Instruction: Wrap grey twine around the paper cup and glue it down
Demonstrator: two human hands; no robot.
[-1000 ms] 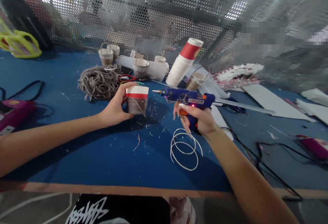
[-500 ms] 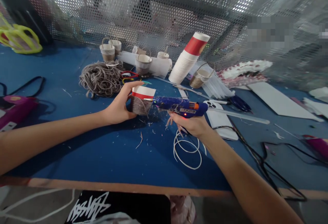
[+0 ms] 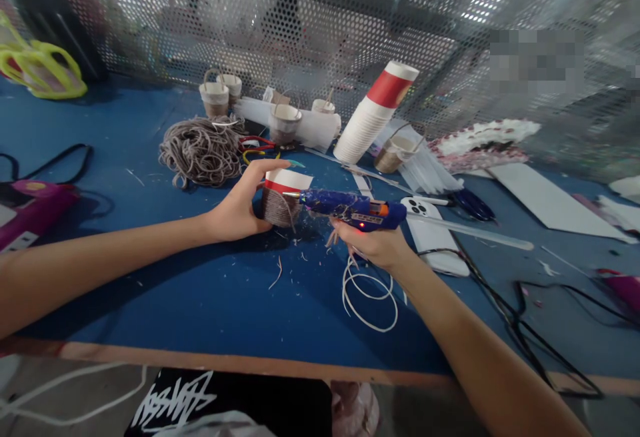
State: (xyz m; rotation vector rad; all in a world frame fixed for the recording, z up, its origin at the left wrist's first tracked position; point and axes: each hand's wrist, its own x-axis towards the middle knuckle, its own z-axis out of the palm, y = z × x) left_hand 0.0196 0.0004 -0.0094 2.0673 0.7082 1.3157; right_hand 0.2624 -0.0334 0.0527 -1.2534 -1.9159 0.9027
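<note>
My left hand (image 3: 239,208) is closed round the left side of a paper cup (image 3: 280,205), white and red at the top, its lower part wound with grey-brown cord. My right hand (image 3: 373,240) grips a blue hot glue gun (image 3: 345,207) with a red light on its side. The gun's metal nozzle points left, at the cord-wrapped side of the cup; whether it touches I cannot tell. A clear glue stick (image 3: 480,234) sticks out of the gun's rear. A loose cord end hangs from the cup.
Behind the cup lie a heap of grey cord (image 3: 203,150) and red-handled pliers (image 3: 257,142). Cord-wrapped cups (image 3: 285,124) and a tall leaning stack of paper cups (image 3: 367,120) stand along the mesh. A white phone (image 3: 437,240), black cables and a white cord coil (image 3: 370,300) lie rightward.
The view has shifted slightly, so most things appear a little farther right. The nozzle now sits over the cord-wrapped part of the cup. Both hands keep their holds.
</note>
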